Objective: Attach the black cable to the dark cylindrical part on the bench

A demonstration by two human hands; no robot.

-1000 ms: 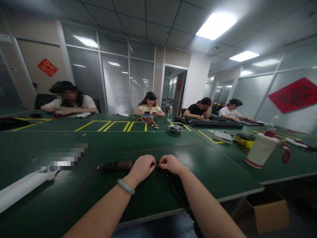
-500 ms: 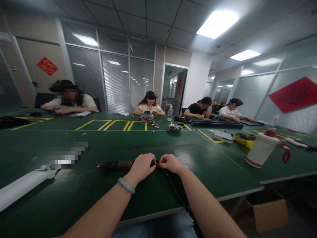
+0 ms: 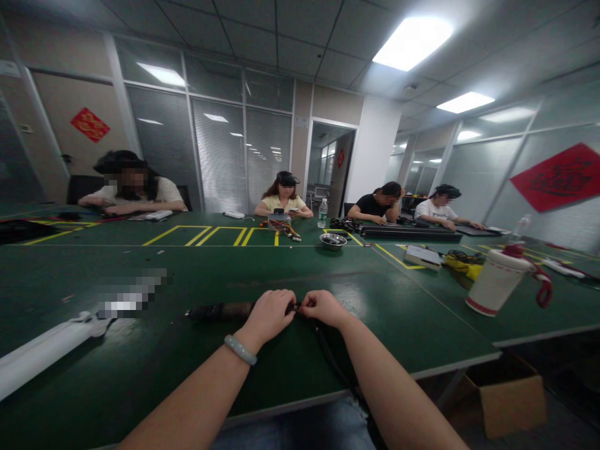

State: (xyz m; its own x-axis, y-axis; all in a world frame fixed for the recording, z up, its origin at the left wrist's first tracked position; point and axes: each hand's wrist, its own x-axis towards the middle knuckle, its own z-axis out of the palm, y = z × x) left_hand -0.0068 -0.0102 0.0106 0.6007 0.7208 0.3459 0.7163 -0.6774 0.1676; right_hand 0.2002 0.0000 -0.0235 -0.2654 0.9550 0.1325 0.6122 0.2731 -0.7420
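A dark, stick-shaped tool (image 3: 225, 311), which looks like an electric screwdriver, lies on the green table with its narrow metal tip to the left. My left hand (image 3: 272, 315) is closed around its right end, hiding that part. My right hand (image 3: 323, 309) pinches with thumb and fingertips right beside the left fingertips, at the tool's end. A small, partly reddish bit shows between the two hands, too small to make out. From below my right hand a black cable (image 3: 330, 356) runs down toward the table's front edge.
On the left lies a white stand-like arm (image 3: 51, 350), its far end pixelated. Farther off are a metal bowl (image 3: 333, 242), a water bottle (image 3: 322, 214) and a white box (image 3: 422, 257). A tumbler (image 3: 497, 281) stands at right. Several people sit across the table.
Almost nothing differs. Both hands stay at the tool's right end with the same grip, and the view has shifted very slightly.
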